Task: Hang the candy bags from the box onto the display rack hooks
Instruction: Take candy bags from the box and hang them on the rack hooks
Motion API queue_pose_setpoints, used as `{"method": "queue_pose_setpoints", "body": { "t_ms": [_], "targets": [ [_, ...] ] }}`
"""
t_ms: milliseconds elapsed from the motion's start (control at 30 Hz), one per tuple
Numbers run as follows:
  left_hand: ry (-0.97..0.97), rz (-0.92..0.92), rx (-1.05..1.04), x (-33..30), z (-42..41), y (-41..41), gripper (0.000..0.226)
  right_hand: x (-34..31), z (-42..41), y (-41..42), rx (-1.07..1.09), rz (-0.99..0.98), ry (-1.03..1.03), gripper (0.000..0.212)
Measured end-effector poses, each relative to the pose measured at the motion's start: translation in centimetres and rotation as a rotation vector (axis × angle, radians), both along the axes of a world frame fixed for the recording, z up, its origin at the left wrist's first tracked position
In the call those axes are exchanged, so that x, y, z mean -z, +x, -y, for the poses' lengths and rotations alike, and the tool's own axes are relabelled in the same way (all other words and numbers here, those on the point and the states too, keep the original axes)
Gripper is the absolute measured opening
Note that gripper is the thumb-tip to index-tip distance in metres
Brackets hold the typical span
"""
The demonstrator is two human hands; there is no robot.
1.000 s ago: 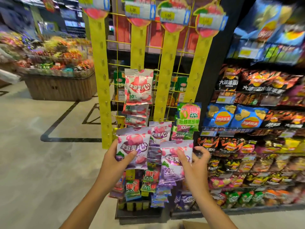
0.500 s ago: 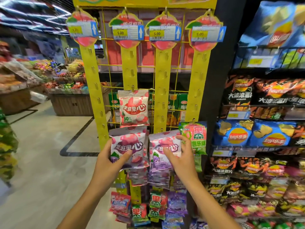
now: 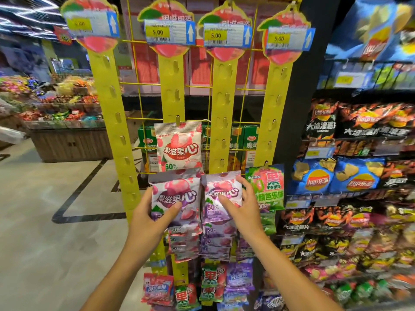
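My left hand [image 3: 150, 215] grips a purple and pink candy bag [image 3: 176, 191] in front of the rack's second yellow strip [image 3: 171, 93]. My right hand [image 3: 244, 202] holds a second purple candy bag [image 3: 221, 191] by its right edge, with its top at the third yellow strip [image 3: 222, 97]. I cannot tell whether this bag sits on a hook. A white and red candy bag [image 3: 179, 147] hangs above the left bag, and a green candy bag [image 3: 268, 185] hangs on the fourth strip. More bags hang below my hands. The box is out of view.
Shelves of chip bags [image 3: 359, 180] fill the right side. A wicker-fronted bin of loose sweets [image 3: 65, 131] stands at the left across a tiled floor [image 3: 45, 221]. Price tags [image 3: 169, 32] top each strip.
Both hands have risen with their bags toward the strips. The right-hand bag has moved up to the third strip, beside the green bag. My view has tilted up and closer.
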State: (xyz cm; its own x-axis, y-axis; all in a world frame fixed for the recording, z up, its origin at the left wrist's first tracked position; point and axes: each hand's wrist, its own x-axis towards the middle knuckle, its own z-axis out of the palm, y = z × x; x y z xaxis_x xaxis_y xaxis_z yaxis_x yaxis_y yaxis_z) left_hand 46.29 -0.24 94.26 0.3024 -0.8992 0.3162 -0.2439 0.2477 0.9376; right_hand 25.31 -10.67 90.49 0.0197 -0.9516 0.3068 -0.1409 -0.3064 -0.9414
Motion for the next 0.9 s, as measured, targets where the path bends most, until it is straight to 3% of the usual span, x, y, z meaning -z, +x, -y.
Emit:
{"method": "queue_pose_setpoints", "body": {
  "t_ms": [267, 367, 500, 600, 700, 800, 900],
  "targets": [
    [0.02, 0.002, -0.019, 0.4, 0.8, -0.5, 0.054, 1.9, -0.7, 0.1, 0.016, -0.08, 0.04, 0.073],
    [0.043, 0.007, -0.006, 0.5, 0.7, -0.4, 0.078, 2.0, -1.2, 0.3, 0.013, -0.079, 0.027, 0.075],
    [0.058, -0.011, 0.017, 1.1, 0.7, -0.3, 0.083, 3.5, -2.2, 0.2, -0.031, -0.155, 0.035, 0.08],
    [0.044, -0.018, -0.003, 1.1, 0.5, -0.4, 0.07, 5.2, -2.6, -0.2, -0.026, -0.319, 0.026, 0.07],
    [0.062, -0.003, -0.003, 1.4, 0.3, -0.6, 0.086, 5.9, -3.3, -0.4, -0.019, -0.377, 0.029, 0.06],
    [0.041, -0.02, 0.014, 1.6, 0.3, -0.9, 0.091, 5.2, -4.6, -0.3, 0.016, -0.299, -0.017, 0.046],
    [0.036, -0.03, 0.036, 1.0, 0.3, -1.8, 0.074, 2.6, -5.7, -0.2, -0.007, -0.177, -0.092, 0.037]
  ]
}}
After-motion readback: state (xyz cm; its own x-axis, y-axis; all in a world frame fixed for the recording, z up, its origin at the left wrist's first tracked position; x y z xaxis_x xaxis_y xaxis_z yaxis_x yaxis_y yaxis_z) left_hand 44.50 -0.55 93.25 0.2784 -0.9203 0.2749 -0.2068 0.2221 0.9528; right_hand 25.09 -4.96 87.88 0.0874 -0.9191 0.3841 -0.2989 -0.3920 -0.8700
